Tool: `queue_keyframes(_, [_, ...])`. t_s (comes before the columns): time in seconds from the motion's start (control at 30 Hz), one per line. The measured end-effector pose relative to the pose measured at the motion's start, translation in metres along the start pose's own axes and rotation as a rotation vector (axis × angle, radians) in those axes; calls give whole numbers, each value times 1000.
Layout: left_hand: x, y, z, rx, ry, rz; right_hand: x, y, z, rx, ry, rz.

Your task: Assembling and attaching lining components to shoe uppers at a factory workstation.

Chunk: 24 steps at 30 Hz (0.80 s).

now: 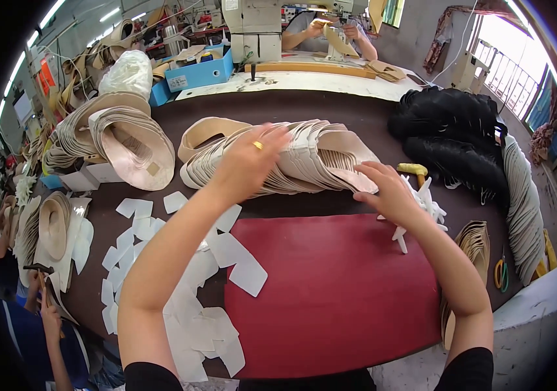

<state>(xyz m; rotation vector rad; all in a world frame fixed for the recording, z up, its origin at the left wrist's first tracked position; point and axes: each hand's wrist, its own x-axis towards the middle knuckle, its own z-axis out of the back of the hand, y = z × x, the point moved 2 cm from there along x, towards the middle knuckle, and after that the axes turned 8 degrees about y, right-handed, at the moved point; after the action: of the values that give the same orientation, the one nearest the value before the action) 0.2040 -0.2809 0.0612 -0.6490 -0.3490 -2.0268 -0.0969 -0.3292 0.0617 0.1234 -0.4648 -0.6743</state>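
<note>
A long row of nested cream shoe uppers (301, 140) lies on its side across the far middle of the table. Over its left half is my left hand (252, 163), a ring on one finger, fingers stretched toward the right and a little blurred; nothing shows in it. My right hand (392, 193) is at the row's right end, thumb and fingers apart around the rim of the endmost upper; whether it touches is hard to see. Beneath my forearms lies a red mat (337, 287). Thin white cut pieces (190, 313) are scattered left of it.
More stacked uppers (138, 150) stand at the left. Black uppers (451, 130) are piled at far right. By my right hand are a yellow-headed hammer (412, 170) and white strips (429, 207); scissors (501, 274) lie farther right. Co-workers' hands (351, 31) are visible beyond and at lower left.
</note>
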Motion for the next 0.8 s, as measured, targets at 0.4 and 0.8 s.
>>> queue_keyframes(0.4, [4,-50,-30,215,217,-186,55,-63,-15,422,507,-224])
queue_keyframes(0.8, [5,-62,-23,124,211,-129,69,-52,-20,266,447,-130])
